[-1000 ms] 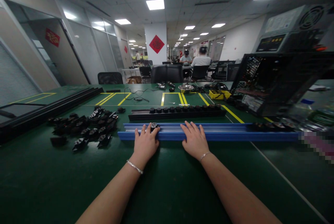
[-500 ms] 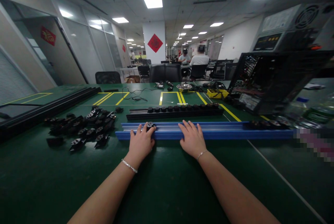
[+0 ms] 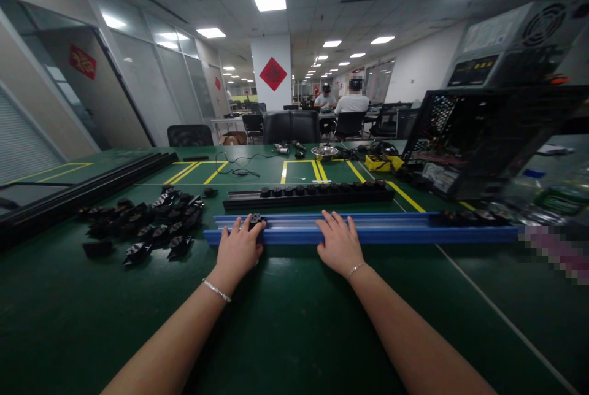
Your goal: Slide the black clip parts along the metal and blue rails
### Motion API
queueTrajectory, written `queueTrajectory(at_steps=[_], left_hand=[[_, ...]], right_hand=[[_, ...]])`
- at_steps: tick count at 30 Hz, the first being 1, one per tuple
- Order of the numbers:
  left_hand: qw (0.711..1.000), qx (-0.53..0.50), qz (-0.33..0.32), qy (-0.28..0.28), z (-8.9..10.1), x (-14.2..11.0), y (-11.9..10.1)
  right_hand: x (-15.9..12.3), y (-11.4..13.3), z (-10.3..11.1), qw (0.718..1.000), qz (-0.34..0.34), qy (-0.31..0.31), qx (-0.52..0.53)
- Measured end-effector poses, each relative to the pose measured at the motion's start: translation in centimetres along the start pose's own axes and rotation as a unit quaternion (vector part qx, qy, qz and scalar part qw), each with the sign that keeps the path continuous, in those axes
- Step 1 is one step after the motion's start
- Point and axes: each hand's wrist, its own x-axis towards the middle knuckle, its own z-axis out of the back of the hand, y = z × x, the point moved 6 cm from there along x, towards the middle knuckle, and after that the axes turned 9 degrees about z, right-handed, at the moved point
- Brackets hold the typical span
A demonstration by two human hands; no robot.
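Note:
A long blue power track rail (image 3: 386,235) lies across the table before me, its channel facing up. My left hand (image 3: 239,244) is over its left part, fingers closed round a small black socket module (image 3: 256,219) that sits in the channel. Over the middle of the rail, my right hand (image 3: 339,243) grips it, with fingers reaching across to the far wall and the thumb at the near side. Several dark modules (image 3: 473,218) sit in the rail's right end.
Loose black modules (image 3: 159,230) lie piled at left. Behind the rail is a black rail (image 3: 308,197) carrying a row of modules. Long black profiles (image 3: 92,189) lie far left. A computer case (image 3: 478,137) and a plastic bottle (image 3: 561,199) stand at right; a metal bowl (image 3: 324,152) is farther back.
My left hand has slid a little to the left along the blue rail, and the black socket module has moved with it. My right hand has stayed nearly in place.

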Motion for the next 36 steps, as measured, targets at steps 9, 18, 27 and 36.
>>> queueTrajectory(at_steps=[9, 18, 27, 36], left_hand=[[1.0, 0.017, 0.0, -0.005, 0.2, 0.1, 1.7], [0.999, 0.024, 0.024, 0.021, 0.2, 0.3, 3.4], [0.999, 0.033, 0.02, 0.007, 0.0, 0.3, 4.6], [0.999, 0.048, 0.023, 0.012, 0.0, 0.5, 5.6]], right_hand=[[0.0, 0.0, 0.1, 1.0, 0.005, -0.011, -0.003], [0.0, 0.0, 0.1, 1.0, 0.005, 0.002, -0.002], [0.0, 0.0, 0.2, 1.0, 0.003, 0.002, -0.005], [0.0, 0.0, 0.1, 1.0, 0.004, -0.007, -0.004]])
